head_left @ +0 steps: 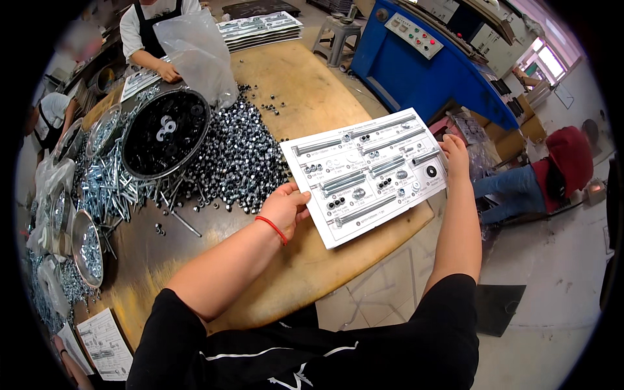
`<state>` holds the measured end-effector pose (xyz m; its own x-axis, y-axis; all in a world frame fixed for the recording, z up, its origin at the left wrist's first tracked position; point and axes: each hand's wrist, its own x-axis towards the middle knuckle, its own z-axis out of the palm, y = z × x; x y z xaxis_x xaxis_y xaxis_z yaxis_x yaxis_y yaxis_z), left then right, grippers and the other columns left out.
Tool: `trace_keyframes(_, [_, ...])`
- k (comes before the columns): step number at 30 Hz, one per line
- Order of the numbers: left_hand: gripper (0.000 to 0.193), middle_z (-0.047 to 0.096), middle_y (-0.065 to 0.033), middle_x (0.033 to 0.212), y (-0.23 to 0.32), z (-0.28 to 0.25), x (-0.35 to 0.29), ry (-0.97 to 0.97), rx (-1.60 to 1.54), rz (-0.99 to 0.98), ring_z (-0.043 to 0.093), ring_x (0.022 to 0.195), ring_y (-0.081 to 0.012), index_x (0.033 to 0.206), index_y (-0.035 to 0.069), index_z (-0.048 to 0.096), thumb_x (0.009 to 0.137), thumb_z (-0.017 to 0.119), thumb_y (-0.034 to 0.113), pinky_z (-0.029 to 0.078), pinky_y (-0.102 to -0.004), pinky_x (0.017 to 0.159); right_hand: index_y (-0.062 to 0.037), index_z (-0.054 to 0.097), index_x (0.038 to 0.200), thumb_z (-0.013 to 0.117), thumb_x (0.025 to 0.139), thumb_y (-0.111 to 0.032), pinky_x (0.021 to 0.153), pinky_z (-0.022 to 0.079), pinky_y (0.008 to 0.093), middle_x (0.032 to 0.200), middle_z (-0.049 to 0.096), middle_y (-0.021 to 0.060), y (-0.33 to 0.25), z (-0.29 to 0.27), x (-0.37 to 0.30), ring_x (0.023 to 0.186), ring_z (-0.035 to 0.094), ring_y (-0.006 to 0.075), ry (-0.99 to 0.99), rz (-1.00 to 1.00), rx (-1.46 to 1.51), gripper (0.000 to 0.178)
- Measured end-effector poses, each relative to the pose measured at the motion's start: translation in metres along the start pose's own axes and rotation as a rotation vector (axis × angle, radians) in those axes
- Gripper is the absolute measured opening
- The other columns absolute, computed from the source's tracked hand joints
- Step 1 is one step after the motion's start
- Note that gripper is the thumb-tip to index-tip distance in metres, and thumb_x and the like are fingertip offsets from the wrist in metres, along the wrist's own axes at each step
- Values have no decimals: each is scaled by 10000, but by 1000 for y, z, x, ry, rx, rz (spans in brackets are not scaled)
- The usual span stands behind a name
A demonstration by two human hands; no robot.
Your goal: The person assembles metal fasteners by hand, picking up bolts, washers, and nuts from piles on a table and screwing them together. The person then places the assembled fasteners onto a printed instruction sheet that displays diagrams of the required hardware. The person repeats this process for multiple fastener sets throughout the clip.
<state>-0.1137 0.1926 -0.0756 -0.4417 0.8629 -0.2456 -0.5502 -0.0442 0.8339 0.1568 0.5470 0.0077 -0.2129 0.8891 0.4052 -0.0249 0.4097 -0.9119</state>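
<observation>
A white printed card (pixel 354 229) fitted with bolts, nuts and washers is held up at a tilt over the table's right edge. My left hand (pixel 284 207), with a red cord on its wrist, grips the card's lower left edge, thumb on top. At the far right edge my right hand (pixel 455 155) pinches the card's corner. Long bolts (pixel 357 182) lie in rows across it, with small nuts and a black washer (pixel 431 171) among them. The fingers under the card are hidden.
Loose nuts (pixel 240 153) heap beside a black bowl (pixel 133 166) of dark washers; bolts (pixel 120 188) lie left of it. A person's hand (pixel 169 71) is near a plastic bag (pixel 201 52). Stacked cards (pixel 260 32) lie at the back. A blue machine (pixel 416 71) and a bending person (pixel 552 175) are right.
</observation>
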Motion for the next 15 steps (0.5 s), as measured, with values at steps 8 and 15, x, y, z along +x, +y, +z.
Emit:
trace_keyframes(8, [259,687,-25,1092,-16,-2,14,31,2,-14,646,955,-123,1196,102,593,946,571,37,526,-272,826,1,603,1128,662,924,-251,747,486,289,896,662,88,24,9,13,815,618,160,21,-11,100,330])
trace_keyframes(15, [232,700,-72,942,-7,6,8,43,232,86,627,755,-103,1098,-17,650,885,684,69,514,-225,664,31,624,1146,651,934,-276,840,479,285,1011,668,96,58,-12,34,942,611,163,-45,6,-41,374])
